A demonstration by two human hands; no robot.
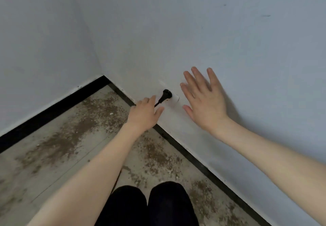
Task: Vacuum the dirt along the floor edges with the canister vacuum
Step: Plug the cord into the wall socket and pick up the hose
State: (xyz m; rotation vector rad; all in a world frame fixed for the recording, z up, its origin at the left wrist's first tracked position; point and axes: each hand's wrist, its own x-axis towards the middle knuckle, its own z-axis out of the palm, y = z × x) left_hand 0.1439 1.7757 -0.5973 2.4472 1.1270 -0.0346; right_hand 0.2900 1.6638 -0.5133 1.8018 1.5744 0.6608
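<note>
Just beyond my left hand (143, 115), the black plug (166, 95) is sitting in the white socket (175, 98) low on the wall (229, 40). My left fingers are lying loosely extended beside the cord (157, 104), gripping nothing as far as I am able to tell. My right hand (204, 102) is spreading flat and open against the wall, right of the socket. Dirt (98, 112) is lying along the black skirting (53, 109) below and left of my left hand. The vacuum itself is not showing. I am judging the plug seated; before pulling away I should be checking it sits square, then routing the cord clear of the dirt.
</note>
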